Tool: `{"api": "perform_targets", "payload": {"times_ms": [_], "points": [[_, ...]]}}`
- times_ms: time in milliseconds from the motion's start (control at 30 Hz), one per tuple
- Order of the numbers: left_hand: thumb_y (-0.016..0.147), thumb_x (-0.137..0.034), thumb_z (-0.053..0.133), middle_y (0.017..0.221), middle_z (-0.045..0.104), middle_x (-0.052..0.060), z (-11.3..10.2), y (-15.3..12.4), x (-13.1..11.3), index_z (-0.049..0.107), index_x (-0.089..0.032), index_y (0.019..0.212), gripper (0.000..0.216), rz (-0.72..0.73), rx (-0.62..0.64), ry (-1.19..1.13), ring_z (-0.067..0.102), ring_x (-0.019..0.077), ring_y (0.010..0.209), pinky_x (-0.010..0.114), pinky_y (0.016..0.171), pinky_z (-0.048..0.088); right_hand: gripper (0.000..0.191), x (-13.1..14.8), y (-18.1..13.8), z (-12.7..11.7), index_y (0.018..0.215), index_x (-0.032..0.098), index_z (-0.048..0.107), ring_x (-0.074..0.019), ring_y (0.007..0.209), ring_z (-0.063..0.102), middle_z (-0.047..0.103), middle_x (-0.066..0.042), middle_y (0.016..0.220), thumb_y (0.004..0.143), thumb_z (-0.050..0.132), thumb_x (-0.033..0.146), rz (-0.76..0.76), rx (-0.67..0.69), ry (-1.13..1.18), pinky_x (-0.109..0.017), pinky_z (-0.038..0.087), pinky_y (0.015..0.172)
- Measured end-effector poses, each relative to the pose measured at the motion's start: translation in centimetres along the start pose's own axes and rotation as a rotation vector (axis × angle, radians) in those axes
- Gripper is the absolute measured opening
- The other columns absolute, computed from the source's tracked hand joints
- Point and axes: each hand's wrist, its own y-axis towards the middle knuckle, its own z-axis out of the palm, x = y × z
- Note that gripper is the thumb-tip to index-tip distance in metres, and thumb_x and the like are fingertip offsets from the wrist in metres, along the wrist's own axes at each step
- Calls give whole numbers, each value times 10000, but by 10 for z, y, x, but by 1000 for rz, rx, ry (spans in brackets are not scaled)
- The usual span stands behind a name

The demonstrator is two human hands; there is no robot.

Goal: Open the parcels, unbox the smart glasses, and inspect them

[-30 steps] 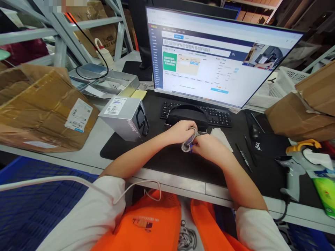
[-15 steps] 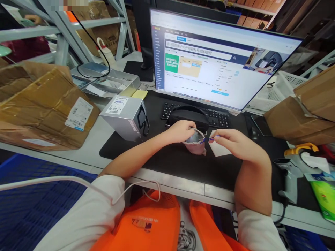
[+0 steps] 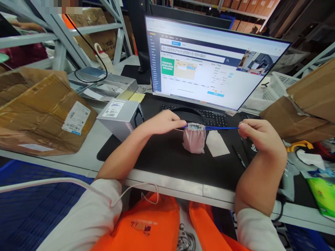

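A small pinkish-grey drawstring pouch (image 3: 194, 140) hangs or rests over the black desk mat, its gathered mouth partly open. From its right side a blue drawstring (image 3: 222, 128) runs taut to my right hand (image 3: 259, 130), which pinches the end. My left hand (image 3: 167, 122) is closed at the pouch's left side, gripping a drawstring there; a thin light line shows below the fingers. What fills the pouch is hidden. Just right of it lies a white paper piece (image 3: 217, 143). Behind are a black headband-like object (image 3: 190, 111) and the keyboard (image 3: 216, 118).
A monitor (image 3: 193, 80) stands behind the keyboard. To the left are a grey product box (image 3: 120, 118) and a large taped carton (image 3: 47, 118). On the right lie a pen (image 3: 239, 157), a scanner (image 3: 288, 183), a green packet (image 3: 323, 195) and another carton (image 3: 309, 104).
My hands have moved apart, the right one outward to the right and the left one off the pouch's rim. The blue drawstring is now stretched and the pouch's mouth has gathered narrower.
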Motion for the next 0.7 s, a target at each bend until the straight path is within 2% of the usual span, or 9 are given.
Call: {"api": "perform_targets", "payload": {"times_ms": [100, 167, 267, 367, 500, 600, 700], "points": [[833, -505, 684, 479, 271, -36, -25, -2, 4, 357, -189, 470, 581, 41, -270, -284, 223, 78, 461, 277, 488, 136, 559, -21, 16, 1, 575, 200, 533, -140, 584, 419, 503, -8, 578, 899, 610, 649, 12, 95, 66, -302, 323, 592], [807, -474, 725, 471, 280, -37, -30, -3, 6, 361, -189, 461, 577, 63, -351, -415, 228, 74, 457, 263, 471, 156, 584, -27, 27, 7, 554, 201, 508, -129, 563, 396, 486, 2, 556, 875, 624, 674, 41, 122, 96, -296, 318, 588], [791, -455, 761, 497, 421, -7, -28, -3, 5, 454, -180, 482, 515, 90, -350, -593, 380, 90, 493, 232, 494, 317, 575, -29, 30, 11, 562, 198, 529, -131, 567, 439, 511, 1, 554, 876, 642, 666, 44, 88, 168, -294, 361, 610], [787, -442, 786, 620, 560, 38, -24, -5, -1, 487, -168, 517, 487, 133, -349, -798, 537, 118, 620, 221, 616, 464, 454, -30, 20, 4, 693, 188, 665, -169, 658, 578, 630, -31, 654, 847, 723, 610, 51, 86, 271, -316, 459, 701], [851, -442, 755, 564, 438, -20, -23, -7, -12, 440, -180, 557, 505, 92, -324, -1048, 493, 103, 565, 224, 607, 488, 349, -31, 9, -3, 922, 189, 746, -201, 736, 664, 694, -40, 732, 810, 798, 515, 91, 77, 389, -362, 521, 795], [933, -432, 659, 526, 320, -50, -24, -8, -20, 329, -194, 551, 558, 4, -381, -1142, 414, 85, 502, 212, 574, 465, 373, -31, 10, -3, 1052, 204, 723, -208, 697, 665, 656, -7, 661, 812, 788, 482, 81, 5, 453, -385, 534, 766], [954, -385, 612, 521, 277, -65, -28, -9, -24, 289, -201, 566, 538, -58, -439, -1205, 403, 81, 486, 212, 599, 483, 385, -34, 13, -3, 1083, 219, 692, -194, 625, 616, 576, 33, 591, 789, 784, 450, 56, -79, 504, -380, 520, 701]]}}
